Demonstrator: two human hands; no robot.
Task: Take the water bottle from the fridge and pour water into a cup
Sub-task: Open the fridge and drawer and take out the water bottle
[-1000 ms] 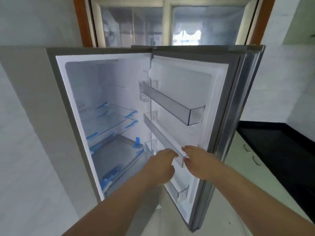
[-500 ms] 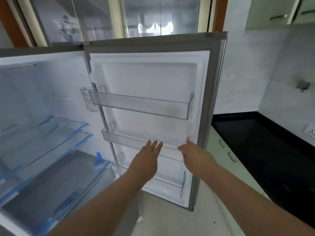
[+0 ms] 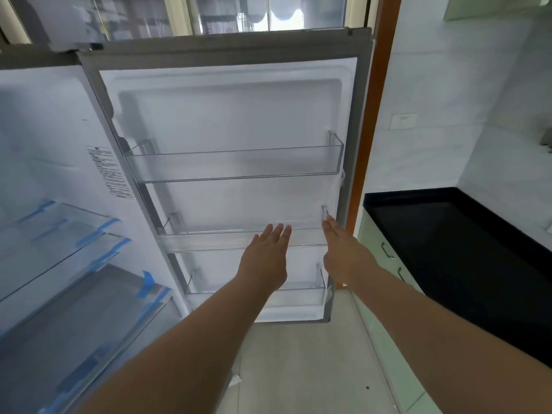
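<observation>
Reaching with my left hand and right hand, fingers straight, holding nothing, at the middle door shelf. I see no water bottle in the fridge door. Pushing could slam it shut.

We have one head-worn view, facing forward and slightly down. It sits close to the open fridge door, perhaps within arm's reach.
</observation>
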